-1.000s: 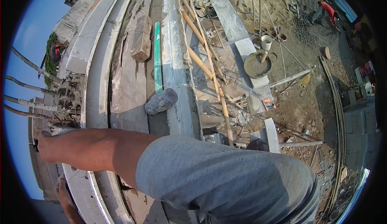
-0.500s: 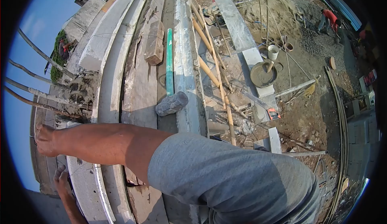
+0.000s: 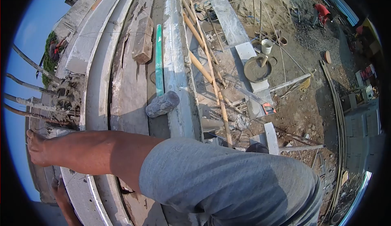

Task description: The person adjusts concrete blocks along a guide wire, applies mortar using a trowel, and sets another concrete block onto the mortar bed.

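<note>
My right hand [image 3: 36, 148] is at the far left, at the end of a bare forearm below a grey sleeve [image 3: 228, 173]. Its fingers look curled in, and what they hold is hidden. Lower left, my left hand [image 3: 59, 187] is dark and partly cut off by shadow, beside a pale concrete ledge [image 3: 83, 197]. Above my right forearm, a hammer with a green handle [image 3: 159, 63] and a mortar-crusted head [image 3: 163, 104] lies on the boards. A worn wooden block [image 3: 143, 40] sits left of the handle.
Bent steel bars [image 3: 34, 86] stick out at the left. Down to the right are bamboo poles [image 3: 199, 67], a mortar basin [image 3: 257, 69], a white bucket [image 3: 266, 46], a handsaw [image 3: 268, 108] and a gravel heap [image 3: 311, 34]. A co-worker in red [image 3: 321, 13] bends there; another person [image 3: 54, 50] is upper left.
The view has shifted, so the hammer, boards and ground items appear farther left. My left hand looks darker and slightly lower. The co-worker in red has changed posture a little.
</note>
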The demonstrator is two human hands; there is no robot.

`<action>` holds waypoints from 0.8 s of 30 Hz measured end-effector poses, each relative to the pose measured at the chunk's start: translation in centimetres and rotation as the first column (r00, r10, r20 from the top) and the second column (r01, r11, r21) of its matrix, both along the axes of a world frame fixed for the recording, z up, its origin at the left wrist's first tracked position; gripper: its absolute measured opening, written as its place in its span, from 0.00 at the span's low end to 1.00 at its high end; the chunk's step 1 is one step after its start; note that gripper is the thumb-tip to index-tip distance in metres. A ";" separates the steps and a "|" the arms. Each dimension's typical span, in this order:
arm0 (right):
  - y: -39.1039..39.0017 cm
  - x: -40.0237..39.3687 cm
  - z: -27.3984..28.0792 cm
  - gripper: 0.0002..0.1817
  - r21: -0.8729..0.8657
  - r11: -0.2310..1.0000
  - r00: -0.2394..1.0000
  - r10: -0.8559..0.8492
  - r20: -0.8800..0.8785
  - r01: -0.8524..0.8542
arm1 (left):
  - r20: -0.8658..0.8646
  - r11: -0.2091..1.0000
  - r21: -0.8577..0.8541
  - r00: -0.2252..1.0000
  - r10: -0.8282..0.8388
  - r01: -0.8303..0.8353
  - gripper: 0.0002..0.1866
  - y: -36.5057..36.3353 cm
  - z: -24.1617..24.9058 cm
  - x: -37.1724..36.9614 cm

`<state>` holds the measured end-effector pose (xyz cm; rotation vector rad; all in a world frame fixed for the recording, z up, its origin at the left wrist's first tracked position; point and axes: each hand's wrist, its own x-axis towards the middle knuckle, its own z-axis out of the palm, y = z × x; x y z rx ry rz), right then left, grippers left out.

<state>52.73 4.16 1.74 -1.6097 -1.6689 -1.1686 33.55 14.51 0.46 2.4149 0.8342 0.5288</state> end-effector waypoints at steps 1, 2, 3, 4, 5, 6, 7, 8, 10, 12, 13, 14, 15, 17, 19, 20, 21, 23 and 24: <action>0.3 0.1 0.2 0.19 -0.043 0.999 1.000 0.002 -0.017 -0.003 | -0.003 0.998 0.060 1.000 -0.004 0.004 0.11 -1.2 -0.1 0.3; 0.6 0.1 0.3 0.19 -0.087 0.996 0.999 0.002 -0.032 -0.005 | -0.004 0.993 0.120 1.000 -0.008 0.008 0.12 -1.9 -0.2 0.4; 0.3 0.1 0.1 0.19 -0.056 0.997 0.999 -0.050 -0.012 0.049 | 0.023 0.988 0.154 1.000 0.021 -0.025 0.12 -1.6 -0.3 0.5; 0.0 0.0 -0.2 0.18 -0.024 0.995 0.995 -0.100 0.007 0.100 | 0.053 0.981 0.186 0.997 0.052 -0.061 0.12 -1.2 -0.6 0.5; -0.1 -0.2 -0.5 0.18 0.013 0.989 0.989 -0.145 0.024 0.145 | 0.024 0.975 0.216 0.998 0.057 -0.061 0.11 -1.1 -0.5 0.2; -0.4 -0.3 -0.6 0.17 -0.007 0.995 0.992 -0.103 0.065 0.104 | -0.005 0.967 0.246 0.998 0.062 -0.059 0.11 -1.1 -0.3 -0.1; -0.9 -0.3 -0.6 0.17 -0.026 0.998 0.992 -0.057 0.111 0.060 | -0.090 0.963 0.269 0.995 0.043 -0.017 0.11 -1.8 0.2 0.1; -1.8 -0.3 -0.5 0.16 -0.047 0.999 0.986 -0.010 0.167 0.018 | -0.165 0.958 0.286 0.986 0.026 0.022 0.11 -2.7 0.6 0.5; -4.4 -1.4 -0.6 0.16 -0.227 0.973 0.961 0.089 0.261 -0.028 | 0.025 0.958 0.261 0.991 -0.128 0.117 0.11 -5.6 -0.6 1.9; -4.1 -2.5 -0.6 0.18 -0.395 0.916 0.913 0.217 0.347 -0.068 | 0.109 0.969 0.220 0.985 -0.137 0.111 0.11 -5.2 -1.1 1.3; -2.7 -2.8 -0.2 0.18 -0.482 0.869 0.944 0.242 0.225 -0.108 | 0.093 0.982 0.177 0.993 -0.078 0.061 0.10 -4.0 -0.9 0.5; -0.8 -2.9 0.4 0.18 -0.562 0.813 0.964 0.247 0.100 -0.150 | 0.075 0.991 0.133 0.997 -0.024 0.014 0.10 -3.2 -0.7 0.0; 0.5 -2.8 1.0 0.18 -0.631 0.749 0.971 0.236 -0.027 -0.200 | 0.059 0.991 0.136 0.998 -0.022 0.014 0.10 -3.6 -0.6 0.2; 0.1 -1.6 2.2 0.18 -0.779 0.566 0.962 0.129 -0.240 -0.270 | 0.029 0.989 0.145 1.000 -0.001 -0.003 0.08 -5.4 -0.4 1.1; -0.9 -0.6 2.6 0.15 -0.816 0.508 0.959 0.199 -0.200 -0.275 | 0.002 0.981 0.191 1.000 -0.026 0.025 0.07 -4.6 -0.4 1.0; 0.5 -0.4 2.6 0.12 -0.837 0.465 0.956 0.200 -0.217 -0.287 | 0.037 0.969 0.247 0.999 0.006 -0.015 0.09 -7.0 -0.6 1.9; 2.5 -0.3 2.3 0.11 -0.859 0.423 0.955 0.196 -0.224 -0.288 | -0.010 0.914 0.401 0.998 0.070 -0.060 0.12 -6.6 -0.6 1.7; 2.9 0.3 2.0 0.11 -0.865 0.307 0.918 0.151 -0.367 -0.397 | 0.005 0.865 0.490 0.993 0.120 -0.107 0.12 -7.0 -1.0 1.9; 3.4 0.2 1.8 0.11 -0.891 0.269 0.930 0.131 -0.343 -0.366 | -0.058 0.830 0.541 0.979 0.194 -0.132 0.14 -6.8 -0.8 2.1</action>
